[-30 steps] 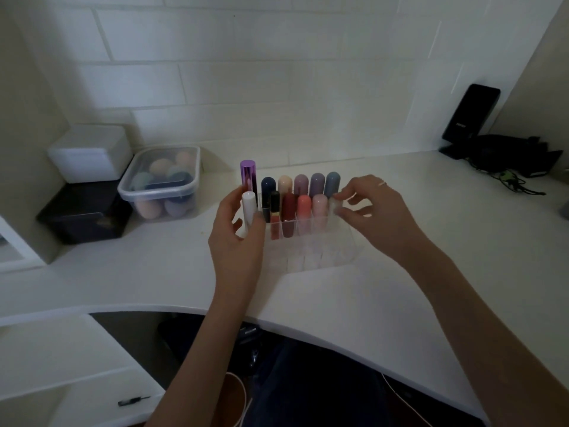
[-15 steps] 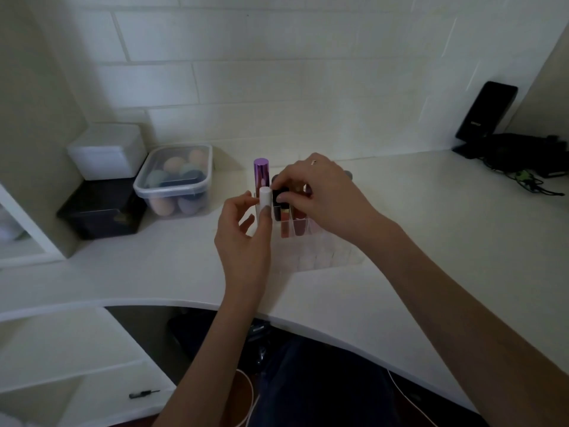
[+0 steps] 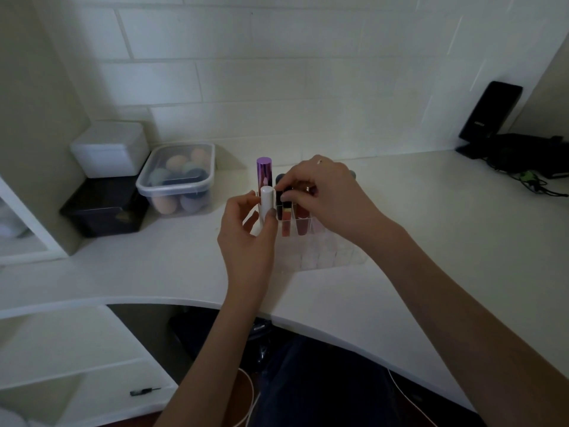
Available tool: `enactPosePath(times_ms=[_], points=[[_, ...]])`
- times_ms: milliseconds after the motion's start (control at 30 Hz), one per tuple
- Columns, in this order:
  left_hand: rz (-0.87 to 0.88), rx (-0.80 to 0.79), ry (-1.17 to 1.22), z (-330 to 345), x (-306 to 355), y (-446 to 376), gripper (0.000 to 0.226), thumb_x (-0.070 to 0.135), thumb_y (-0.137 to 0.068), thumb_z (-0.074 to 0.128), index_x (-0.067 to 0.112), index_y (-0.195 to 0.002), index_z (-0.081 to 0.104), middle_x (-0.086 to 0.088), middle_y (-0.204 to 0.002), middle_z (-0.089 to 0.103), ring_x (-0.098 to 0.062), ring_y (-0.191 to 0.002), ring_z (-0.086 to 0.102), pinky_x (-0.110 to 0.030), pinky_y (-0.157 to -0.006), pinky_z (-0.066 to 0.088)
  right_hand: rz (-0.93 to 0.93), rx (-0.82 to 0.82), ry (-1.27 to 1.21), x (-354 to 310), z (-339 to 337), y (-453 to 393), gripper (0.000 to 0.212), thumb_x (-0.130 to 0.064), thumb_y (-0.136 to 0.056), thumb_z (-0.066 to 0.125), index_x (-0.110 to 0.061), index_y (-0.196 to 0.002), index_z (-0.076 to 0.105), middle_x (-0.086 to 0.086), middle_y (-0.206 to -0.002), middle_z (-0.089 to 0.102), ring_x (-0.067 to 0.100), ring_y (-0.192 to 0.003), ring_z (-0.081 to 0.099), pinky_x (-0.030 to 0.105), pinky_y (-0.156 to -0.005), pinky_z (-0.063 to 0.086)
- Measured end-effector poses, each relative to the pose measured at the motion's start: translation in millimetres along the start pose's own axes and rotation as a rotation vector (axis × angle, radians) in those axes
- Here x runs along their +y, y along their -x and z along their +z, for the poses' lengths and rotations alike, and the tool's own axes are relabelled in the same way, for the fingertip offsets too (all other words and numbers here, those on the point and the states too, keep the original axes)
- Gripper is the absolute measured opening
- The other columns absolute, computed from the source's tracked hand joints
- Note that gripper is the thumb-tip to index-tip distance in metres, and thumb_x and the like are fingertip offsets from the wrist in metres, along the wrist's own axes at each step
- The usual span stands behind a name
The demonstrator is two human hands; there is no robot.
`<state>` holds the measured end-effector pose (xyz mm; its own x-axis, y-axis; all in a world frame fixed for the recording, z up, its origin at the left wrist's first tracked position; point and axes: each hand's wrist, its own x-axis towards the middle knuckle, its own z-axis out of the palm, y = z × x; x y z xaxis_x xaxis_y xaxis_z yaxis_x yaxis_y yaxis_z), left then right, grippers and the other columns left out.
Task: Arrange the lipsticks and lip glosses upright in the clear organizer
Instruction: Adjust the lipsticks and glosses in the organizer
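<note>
A clear organizer (image 3: pixel 326 257) stands on the white desk, its front cells bare. A purple-capped tube (image 3: pixel 264 172) stands upright at its back left corner. My left hand (image 3: pixel 246 238) pinches a white-capped tube (image 3: pixel 267 200) upright at the organizer's left end. My right hand (image 3: pixel 323 195) reaches over the rows, fingertips closed on the black cap of a lip gloss (image 3: pixel 286 211) with a reddish body standing in a cell. A dark red lipstick (image 3: pixel 303 223) stands beside it. The hand hides most of the other tubes.
A clear lidded tub of makeup sponges (image 3: pixel 178 180) sits left of the organizer, beside a white box (image 3: pixel 110 152) stacked on a black box (image 3: pixel 104 208). A black device and cables (image 3: pixel 505 131) lie at the far right. The desk's curved front edge (image 3: pixel 308 318) runs below my arms.
My right hand moved from the organizer's right end across to its left side and closed on the black-capped gloss. My left hand stayed on the white-capped tube.
</note>
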<state>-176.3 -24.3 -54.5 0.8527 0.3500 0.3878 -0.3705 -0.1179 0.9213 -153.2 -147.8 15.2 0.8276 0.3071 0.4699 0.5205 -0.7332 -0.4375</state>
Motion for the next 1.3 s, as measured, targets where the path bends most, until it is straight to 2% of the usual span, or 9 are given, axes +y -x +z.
enactPosePath(times_ms=[367,533,600,667,733,833,1000,1200,1300], points=[[-0.036,-0.006,-0.034,-6,2,2,0.025,0.021,-0.087,0.066,0.018,-0.108,0.054,0.014,-0.106,0.060,-0.001,-0.104,0.059,-0.017,-0.092,0.049,0.003,0.056,-0.102,2,-5,8,0.018,-0.018,-0.081,0.068,-0.019,-0.099,0.069,0.001,-0.092,0.067,0.015,-0.087,0.057,0.021,-0.078,0.043],[-0.171,-0.215,-0.168,-33,4,18,0.052,0.027,-0.083,0.069,0.023,-0.126,0.040,0.007,-0.131,0.045,-0.006,-0.119,0.044,-0.027,-0.104,0.041,0.309,0.537,-0.227,28,-12,43,0.019,-0.018,-0.092,0.052,-0.021,-0.107,0.063,-0.007,-0.102,0.059,-0.002,-0.081,0.056,0.001,-0.071,0.038],[-0.171,-0.411,-0.322,-39,6,22,0.072,0.035,-0.077,0.073,0.027,-0.137,0.033,0.012,-0.133,0.041,-0.003,-0.117,0.039,-0.024,-0.098,0.038,0.565,0.451,-0.252,42,-5,55,0.027,-0.023,-0.096,0.044,-0.018,-0.120,0.057,-0.004,-0.113,0.057,0.005,-0.090,0.055,0.002,-0.078,0.038],[-0.091,-0.525,-0.385,-37,8,24,0.070,0.032,-0.073,0.077,0.039,-0.129,0.036,0.026,-0.118,0.044,0.007,-0.104,0.045,-0.008,-0.088,0.036,0.705,0.238,-0.370,48,5,65,0.034,-0.031,-0.098,0.038,-0.018,-0.124,0.055,-0.002,-0.118,0.060,0.015,-0.103,0.057,0.026,-0.094,0.045],[-0.037,-0.508,-0.362,-33,8,24,0.061,0.020,-0.075,0.076,0.050,-0.109,0.036,0.033,-0.098,0.046,0.015,-0.089,0.047,0.005,-0.071,0.037,0.693,0.159,-0.403,42,11,68,0.035,-0.035,-0.098,0.034,-0.019,-0.118,0.058,0.000,-0.112,0.063,0.018,-0.101,0.059,0.034,-0.087,0.047],[-0.025,-0.445,-0.301,-32,3,18,0.056,0.010,-0.077,0.073,0.046,-0.106,0.042,0.034,-0.096,0.049,0.017,-0.087,0.050,0.010,-0.070,0.036,0.632,0.204,-0.393,37,17,63,0.031,-0.035,-0.098,0.035,-0.021,-0.107,0.062,0.001,-0.105,0.066,0.019,-0.096,0.061,0.035,-0.082,0.049],[0.004,-0.425,-0.338,-30,-9,-18,0.053,0.000,-0.076,0.069,0.041,-0.100,0.047,0.026,-0.095,0.055,0.010,-0.085,0.055,0.001,-0.071,0.040,0.665,0.234,-0.466,49,33,27,0.030,-0.024,-0.094,0.039,-0.018,-0.104,0.066,0.004,-0.102,0.070,0.020,-0.094,0.063,0.036,-0.082,0.051],[0.028,-0.377,-0.384,-7,-41,-67,0.050,0.003,-0.077,0.065,0.013,-0.124,0.050,-0.004,-0.122,0.060,-0.020,-0.112,0.058,-0.039,-0.094,0.051,0.675,0.236,-0.454,77,51,-37,0.031,-0.020,-0.091,0.039,-0.013,-0.098,0.068,0.008,-0.097,0.069,0.023,-0.086,0.061,0.032,-0.073,0.046],[0.037,-0.349,-0.378,11,-52,-87,0.056,0.000,-0.085,0.056,0.009,-0.136,0.037,-0.011,-0.133,0.052,-0.024,-0.120,0.052,-0.031,-0.099,0.048,0.682,0.263,-0.439,93,57,-66,0.030,-0.018,-0.089,0.043,-0.011,-0.101,0.069,0.009,-0.099,0.068,0.024,-0.090,0.061,0.034,-0.078,0.046]])
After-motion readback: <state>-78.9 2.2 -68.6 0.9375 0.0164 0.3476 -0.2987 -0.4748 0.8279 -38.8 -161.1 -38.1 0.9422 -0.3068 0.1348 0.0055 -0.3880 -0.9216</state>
